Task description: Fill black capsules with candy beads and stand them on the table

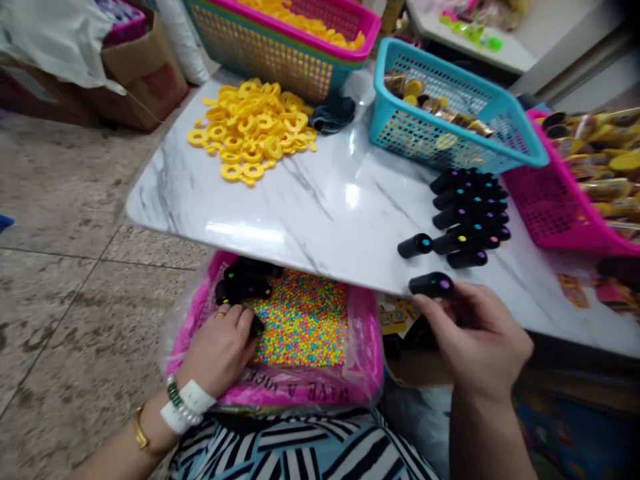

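My right hand (480, 333) pinches a small black tube (431, 285) with a purple dot on its end, at the table's near edge. More black tubes (470, 207) with coloured dots lie grouped just beyond it on the marble-patterned table (300, 213). Down in a pink basket (365, 353), my left hand (223, 347) has its fingers curled round another black tube (257, 326), mostly hidden by the hand. Tiny multicoloured beads (305, 320) fill this plastic-lined basket. Several black tubes (245, 280) rest on the beads at its far left.
Yellow ring-shaped plastic pieces (260, 127) are heaped at the table's far left, beside a dark cloth (333, 115). Behind stand stacked baskets (280, 53) of yellow pieces. A blue basket (450, 133) and a pink basket (560, 207) hold packed items at right. Cardboard boxes (145, 73) sit on the floor.
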Demonstrator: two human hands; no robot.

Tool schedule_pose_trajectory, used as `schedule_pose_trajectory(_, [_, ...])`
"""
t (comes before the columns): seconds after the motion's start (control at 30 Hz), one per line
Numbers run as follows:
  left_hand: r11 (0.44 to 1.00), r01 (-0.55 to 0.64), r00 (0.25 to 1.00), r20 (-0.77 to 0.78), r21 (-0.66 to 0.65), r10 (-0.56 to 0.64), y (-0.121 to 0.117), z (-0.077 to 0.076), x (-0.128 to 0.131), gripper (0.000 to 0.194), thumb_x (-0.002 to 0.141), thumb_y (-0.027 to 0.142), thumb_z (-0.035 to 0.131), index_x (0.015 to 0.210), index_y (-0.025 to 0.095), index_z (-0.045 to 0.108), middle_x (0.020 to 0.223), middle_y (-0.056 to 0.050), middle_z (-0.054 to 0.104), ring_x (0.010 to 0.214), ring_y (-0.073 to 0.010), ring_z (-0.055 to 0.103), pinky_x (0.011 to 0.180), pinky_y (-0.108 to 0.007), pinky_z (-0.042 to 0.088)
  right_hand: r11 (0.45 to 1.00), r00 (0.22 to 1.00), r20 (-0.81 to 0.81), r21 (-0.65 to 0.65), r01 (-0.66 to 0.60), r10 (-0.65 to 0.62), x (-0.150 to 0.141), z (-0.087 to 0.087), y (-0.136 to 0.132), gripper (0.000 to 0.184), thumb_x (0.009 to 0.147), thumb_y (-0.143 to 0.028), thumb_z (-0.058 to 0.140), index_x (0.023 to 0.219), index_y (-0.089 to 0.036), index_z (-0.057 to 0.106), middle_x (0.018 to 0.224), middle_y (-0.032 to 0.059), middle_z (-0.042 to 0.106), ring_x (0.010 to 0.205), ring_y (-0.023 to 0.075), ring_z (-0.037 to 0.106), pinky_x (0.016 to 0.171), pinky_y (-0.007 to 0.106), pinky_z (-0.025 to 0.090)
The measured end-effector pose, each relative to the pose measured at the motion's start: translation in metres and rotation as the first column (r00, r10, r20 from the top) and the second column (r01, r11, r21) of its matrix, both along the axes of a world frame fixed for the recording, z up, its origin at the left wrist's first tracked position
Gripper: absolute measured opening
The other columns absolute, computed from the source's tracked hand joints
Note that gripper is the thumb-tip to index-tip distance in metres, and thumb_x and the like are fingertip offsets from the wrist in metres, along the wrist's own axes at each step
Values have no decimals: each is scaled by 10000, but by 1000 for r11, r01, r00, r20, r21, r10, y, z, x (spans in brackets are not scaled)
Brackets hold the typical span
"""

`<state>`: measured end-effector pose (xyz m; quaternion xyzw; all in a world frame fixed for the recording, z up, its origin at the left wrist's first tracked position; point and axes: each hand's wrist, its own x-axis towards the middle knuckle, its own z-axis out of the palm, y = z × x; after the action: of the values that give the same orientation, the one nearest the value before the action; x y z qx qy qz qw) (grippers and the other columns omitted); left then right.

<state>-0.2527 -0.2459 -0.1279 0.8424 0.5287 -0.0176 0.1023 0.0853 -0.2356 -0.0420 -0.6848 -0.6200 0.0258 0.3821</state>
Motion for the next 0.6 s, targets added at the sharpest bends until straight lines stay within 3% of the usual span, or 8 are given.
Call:
schedule_pose_trajectory(0.1, [999,35,987,156,-8,-33,-1,-4,5,296,843,222,591,1122,122,597,983,-124,632,931,-289,580,844,-437,507,979,957,212,83,184,-198,20,-7,19,218,754,-343,773,871,-171,709,698,2,613,591,141,547,596,290,441])
schedule_pose_trajectory(0.23, [998,13,901,433,-68,18,-4,2,12,345,877,271,567,1204,161,551,1104,-112,639,1026,-256,600,900,-409,508,973,929,325,198,116,-177,18,-11,20,178,786,-304,749,687,-181,667,605,-6,608,549,134,551,548,271,421])
schedule_pose_trajectory(0.3, [986,-27,828,549,-162,113,-4,10,16,347,870,312,590,1190,184,552,1122,-96,644,1035,-235,610,907,-392,507,972,952,299,234,-5,-68,4,-12,6,141,786,-218,744,686,-195,646,602,-12,612,544,127,549,543,263,435])
schedule_pose_trajectory(0.37, [938,-64,747,606,-341,271,-6,19,21,357,845,336,629,1165,198,553,1028,-61,663,919,-198,636,826,-351,529,970,964,192,124,-210,184,-17,-17,-10,75,794,-160,723,820,-204,668,721,9,669,647,144,614,620,270,505])
schedule_pose_trajectory(0.43, [836,-40,647,623,-547,439,-8,24,30,354,823,338,656,1124,191,543,888,-17,653,755,-151,622,694,-288,530,860,863,18,-94,-502,505,-39,-28,-20,261,833,-175,681,1091,-198,648,1013,75,708,909,190,671,793,319,561])
schedule_pose_trajectory(0.5, [738,50,562,630,-673,536,-10,24,39,328,812,325,665,1066,174,521,825,3,629,681,-126,595,622,-248,513,641,676,-146,-227,-734,722,-59,-44,-23,405,889,-188,600,1290,-186,545,1234,116,649,1119,206,628,929,355,547])
schedule_pose_trajectory(0.53, [718,81,562,626,-692,540,-12,23,41,325,808,319,672,1048,170,512,805,9,622,658,-121,585,601,-240,505,550,593,-196,-236,-801,781,-67,-54,-22,411,907,-181,566,1315,-183,520,1255,118,641,1141,197,621,948,349,542])
schedule_pose_trajectory(0.6, [766,81,655,614,-637,441,-13,19,40,317,811,311,681,1040,160,522,827,-11,636,696,-139,595,640,-264,512,465,512,-228,-230,-855,828,-77,-73,-15,344,922,-159,530,1265,-180,542,1178,105,676,1080,177,647,928,326,551])
